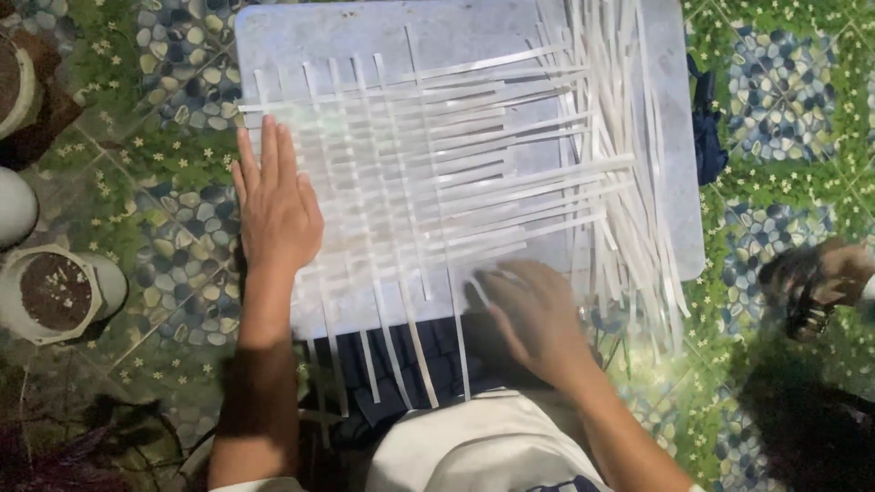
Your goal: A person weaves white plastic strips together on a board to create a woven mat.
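Left hand [276, 205] flat on woven strips [410, 173], right hand [533, 314] at near edge

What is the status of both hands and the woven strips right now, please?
Left hand flat on the woven strips, open. Right hand at the weave's near edge, blurred. Loose strips piled right, on the board.

Strips [437, 173]: I see white ones, crossed into an open checker weave.
Loose strips [629, 182]: white too, at 3 o'clock of the weave.
Board [365, 36]: pale grey-white, plain.
Floor [784, 118]: pebble pattern in blue, grey and tan, with green patches dotted by small white flowers.
Pot [56, 293]: white, dark brown soil, at 9 o'clock.
Cloth [706, 128]: dark navy, at the board's 3 o'clock edge.
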